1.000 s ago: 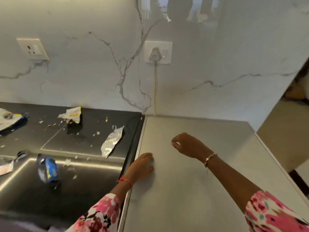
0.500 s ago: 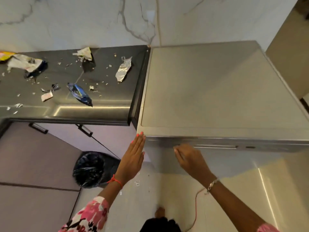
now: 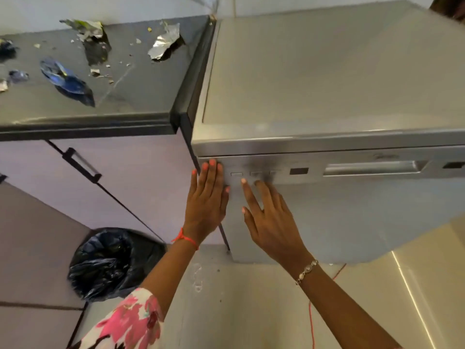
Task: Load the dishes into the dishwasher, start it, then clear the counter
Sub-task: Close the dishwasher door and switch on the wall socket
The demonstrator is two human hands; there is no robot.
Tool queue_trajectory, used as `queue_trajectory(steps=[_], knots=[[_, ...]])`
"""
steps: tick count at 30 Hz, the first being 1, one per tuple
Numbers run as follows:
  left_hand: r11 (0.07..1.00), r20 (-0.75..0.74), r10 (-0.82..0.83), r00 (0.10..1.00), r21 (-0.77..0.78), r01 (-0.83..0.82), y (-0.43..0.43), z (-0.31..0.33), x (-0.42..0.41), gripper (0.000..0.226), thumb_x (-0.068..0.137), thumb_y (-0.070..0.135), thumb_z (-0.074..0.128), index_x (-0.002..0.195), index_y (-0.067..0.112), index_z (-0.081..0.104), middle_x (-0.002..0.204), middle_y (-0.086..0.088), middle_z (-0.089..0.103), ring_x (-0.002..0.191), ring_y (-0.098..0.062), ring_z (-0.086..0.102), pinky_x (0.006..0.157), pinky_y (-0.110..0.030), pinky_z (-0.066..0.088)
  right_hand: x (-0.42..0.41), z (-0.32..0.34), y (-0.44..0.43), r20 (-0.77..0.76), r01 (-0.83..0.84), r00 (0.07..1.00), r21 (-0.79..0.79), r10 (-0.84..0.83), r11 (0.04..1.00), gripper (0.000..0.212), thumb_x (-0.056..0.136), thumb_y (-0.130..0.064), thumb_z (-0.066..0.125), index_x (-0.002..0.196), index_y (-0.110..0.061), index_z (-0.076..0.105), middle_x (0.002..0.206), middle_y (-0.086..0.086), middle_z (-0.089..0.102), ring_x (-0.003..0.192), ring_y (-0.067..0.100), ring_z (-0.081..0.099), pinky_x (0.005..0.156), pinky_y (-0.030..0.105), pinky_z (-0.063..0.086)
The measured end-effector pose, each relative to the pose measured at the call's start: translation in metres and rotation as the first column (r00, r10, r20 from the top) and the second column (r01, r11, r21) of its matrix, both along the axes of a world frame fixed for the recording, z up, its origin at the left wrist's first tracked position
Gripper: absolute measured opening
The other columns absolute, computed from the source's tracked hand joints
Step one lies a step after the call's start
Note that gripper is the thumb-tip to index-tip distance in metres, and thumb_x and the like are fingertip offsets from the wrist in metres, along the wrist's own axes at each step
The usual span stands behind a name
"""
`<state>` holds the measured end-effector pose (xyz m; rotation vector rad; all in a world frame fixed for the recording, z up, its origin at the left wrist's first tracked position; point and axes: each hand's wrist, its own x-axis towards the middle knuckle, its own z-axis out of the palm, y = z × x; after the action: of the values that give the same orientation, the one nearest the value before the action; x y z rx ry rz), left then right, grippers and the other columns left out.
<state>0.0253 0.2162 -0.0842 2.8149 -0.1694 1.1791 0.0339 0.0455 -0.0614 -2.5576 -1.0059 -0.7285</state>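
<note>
We see the dishwasher [image 3: 327, 84] standing just beside the dark counter [image 3: 141, 102], its door closed and its top bare. The left hand [image 3: 207, 200] lies flat against the left end of the control strip, fingers straight and together, grasping nothing. The right hand [image 3: 269, 217] is also released, fingers spread, with the index fingertip just beneath the row of buttons [image 3: 236, 174] (we cannot tell whether it touches the panel). Further right along the strip sit a small dark display [image 3: 298, 171] and the recessed door handle [image 3: 372, 168]. On the counter lie a crumpled foil wrapper [image 3: 164, 44], a blue wrapper [image 3: 66, 81] and scattered crumbs. Below, on the floor, stands a bin [image 3: 110, 263] lined with a black bag.
</note>
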Motion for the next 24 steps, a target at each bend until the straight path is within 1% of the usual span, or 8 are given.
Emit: queue_trajectory(steps=[4,9,10,13,17,19,22,24], knots=[[1.0,0.166,-0.021,0.986,-0.001,0.022,0.004,-0.017,0.025,0.061,0.099,0.032,0.021,0.146,0.015,-0.014,0.154,0.003,-0.022,0.143,-0.015,-0.012,0.117,-0.035,-0.002,0.021,-0.019,0.019,0.212,0.026,0.977,0.052,-0.036,0.998,0.044,0.099,-0.03,0.022,0.137,-0.01,0.032,0.115,0.017,0.061,0.098,0.028,0.063,0.081,0.034,0.052],[0.998,0.301,-0.041,0.953,-0.039,0.055,0.003,-0.027,0.039,0.061,0.098,0.033,0.019,0.146,0.019,-0.016,0.153,0.008,-0.023,0.142,-0.012,-0.014,0.117,-0.031,-0.004,0.033,-0.037,0.027,0.343,0.024,0.938,0.06,-0.043,0.998,0.05,0.09,-0.02,0.051,0.134,0.0,0.04,0.113,0.016,0.062,0.093,0.028,0.062,0.076,0.039,0.053],[0.998,0.32,-0.042,0.947,-0.038,0.057,0.002,-0.027,0.04,0.061,0.098,0.033,0.019,0.146,0.019,-0.016,0.153,0.008,-0.023,0.142,-0.012,-0.014,0.117,-0.031,-0.005,0.034,-0.038,0.028,0.36,0.009,0.933,0.057,-0.029,0.998,0.048,0.09,-0.017,0.051,0.132,0.002,0.042,0.112,0.016,0.062,0.091,0.028,0.062,0.075,0.039,0.053],[0.998,0.353,-0.039,0.935,-0.03,0.053,0.002,-0.03,0.044,0.061,0.098,0.033,0.019,0.146,0.019,-0.016,0.154,0.007,-0.023,0.142,-0.012,-0.015,0.117,-0.03,-0.005,0.038,-0.032,0.032,0.422,-0.015,0.907,0.045,-0.005,0.999,0.042,0.09,-0.016,0.038,0.127,0.004,0.042,0.104,0.011,0.065,0.086,0.025,0.06,0.073,0.036,0.053],[0.999,0.38,-0.02,0.925,-0.034,0.035,0.002,-0.034,0.048,0.061,0.098,0.035,0.02,0.146,0.018,-0.015,0.154,0.006,-0.022,0.143,-0.013,-0.013,0.117,-0.031,-0.004,0.039,-0.022,0.033,0.432,-0.041,0.902,0.035,0.021,0.999,0.044,0.085,-0.017,0.036,0.114,0.007,0.06,0.096,0.012,0.068,0.078,0.025,0.066,0.069,0.036,0.055],[0.999,0.387,-0.015,0.922,-0.042,0.034,0.002,-0.033,0.049,0.061,0.099,0.035,0.019,0.146,0.018,-0.015,0.154,0.006,-0.021,0.143,-0.013,-0.013,0.117,-0.031,-0.004,0.039,-0.019,0.034,0.421,-0.052,0.907,0.052,0.025,0.997,0.044,0.085,-0.017,0.036,0.112,0.006,0.063,0.096,0.012,0.069,0.078,0.025,0.066,0.069,0.035,0.055],[0.998,0.383,-0.011,0.924,-0.049,0.032,-0.001,-0.031,0.047,0.061,0.099,0.035,0.019,0.146,0.018,-0.015,0.154,0.007,-0.021,0.143,-0.013,-0.014,0.117,-0.03,-0.004,0.04,-0.027,0.03,0.426,-0.056,0.904,0.059,0.026,0.997,0.041,0.087,-0.014,0.041,0.123,0.004,0.052,0.102,0.011,0.067,0.087,0.025,0.062,0.075,0.033,0.054],[0.998,0.365,0.0,0.931,-0.051,0.02,-0.005,-0.032,0.044,0.061,0.099,0.034,0.019,0.146,0.017,-0.016,0.154,0.005,-0.023,0.142,-0.014,-0.015,0.117,-0.031,-0.005,0.043,-0.043,0.017,0.452,-0.037,0.892,0.028,0.02,0.999,0.051,0.084,-0.012,0.054,0.131,0.001,0.038,0.114,0.012,0.063,0.101,0.027,0.058,0.088,0.036,0.05]])
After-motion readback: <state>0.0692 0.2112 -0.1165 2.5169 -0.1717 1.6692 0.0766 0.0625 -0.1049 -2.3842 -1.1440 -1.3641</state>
